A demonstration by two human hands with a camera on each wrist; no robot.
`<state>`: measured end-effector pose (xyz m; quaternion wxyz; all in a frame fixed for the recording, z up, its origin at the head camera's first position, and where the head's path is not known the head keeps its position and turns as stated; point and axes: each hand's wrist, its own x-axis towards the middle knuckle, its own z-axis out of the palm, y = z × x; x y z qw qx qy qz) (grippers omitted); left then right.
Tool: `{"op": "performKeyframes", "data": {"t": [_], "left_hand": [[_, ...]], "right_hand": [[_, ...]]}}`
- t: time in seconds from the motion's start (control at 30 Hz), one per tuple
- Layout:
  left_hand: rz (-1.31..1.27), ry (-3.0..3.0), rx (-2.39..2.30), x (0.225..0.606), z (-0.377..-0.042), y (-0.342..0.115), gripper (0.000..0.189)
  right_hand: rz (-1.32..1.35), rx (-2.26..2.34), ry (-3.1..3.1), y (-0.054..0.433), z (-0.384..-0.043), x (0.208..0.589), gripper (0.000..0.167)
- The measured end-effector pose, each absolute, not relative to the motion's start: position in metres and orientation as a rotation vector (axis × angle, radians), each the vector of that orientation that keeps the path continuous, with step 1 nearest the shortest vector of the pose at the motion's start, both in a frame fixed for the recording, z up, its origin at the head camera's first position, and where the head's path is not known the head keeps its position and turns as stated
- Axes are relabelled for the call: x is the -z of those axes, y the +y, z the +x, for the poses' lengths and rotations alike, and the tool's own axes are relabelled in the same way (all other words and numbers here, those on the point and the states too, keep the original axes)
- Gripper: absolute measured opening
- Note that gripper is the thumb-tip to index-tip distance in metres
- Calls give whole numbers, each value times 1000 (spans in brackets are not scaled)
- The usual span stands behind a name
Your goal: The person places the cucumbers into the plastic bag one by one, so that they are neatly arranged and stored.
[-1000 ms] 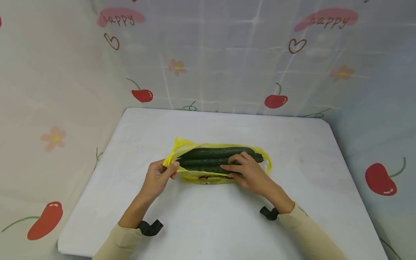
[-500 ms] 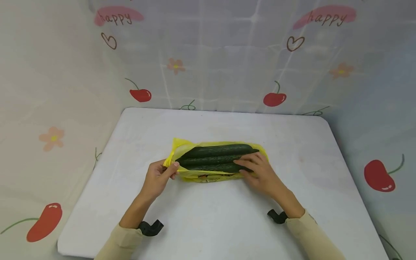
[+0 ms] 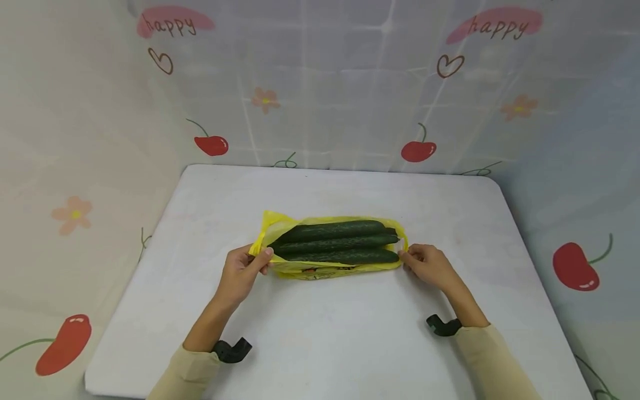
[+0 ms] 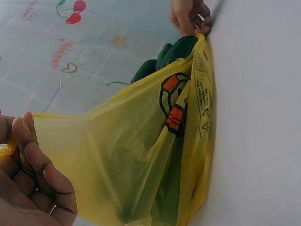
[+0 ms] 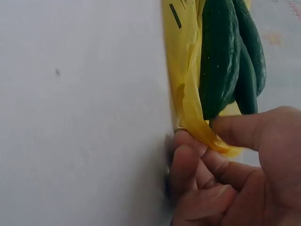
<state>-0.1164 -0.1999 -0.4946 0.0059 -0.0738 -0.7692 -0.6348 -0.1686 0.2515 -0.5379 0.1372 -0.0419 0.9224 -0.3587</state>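
Observation:
Three dark green cucumbers (image 3: 335,243) lie side by side inside a yellow plastic bag (image 3: 315,272) on the white table. The bag's mouth faces up, so the cucumbers show along their length. My left hand (image 3: 245,269) pinches the bag's left end between thumb and fingers. At the other end, my right hand (image 3: 427,264) pinches the bag's edge near the cucumber tips. In the right wrist view, the thumb and fingers of the right hand (image 5: 225,165) close on a fold of yellow plastic just below the nearest cucumber (image 5: 218,61). Printed red and black marks show on the bag (image 4: 141,136) in the left wrist view.
The white table (image 3: 320,333) has rounded corners and stands against curtains (image 3: 325,83) printed with cherries, hearts and flowers. A black curved piece (image 3: 232,351) sits at the left wrist, and a similar black piece (image 3: 443,325) at the right wrist.
My right hand has moved right, off the cucumbers, and now pinches the bag's right edge. The cucumbers' right ends are uncovered. The left hand keeps its hold on the left end.

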Motion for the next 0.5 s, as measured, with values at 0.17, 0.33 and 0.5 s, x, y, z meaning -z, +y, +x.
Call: {"op": "performKeyframes", "data": {"t": [0.17,0.33,0.5], "left_hand": [[-240,-2384,1981,495,-118,-199,29],[-242,-2346,1970,492,-124,-199,27],[-159,-2191,2059,481,-137,-199,27]], "right_hand": [[-193,1078,2719,249,-167,539,36],[-233,1190,2798,256,-159,514,33],[-320,1591,2856,254,-159,474,23]]}}
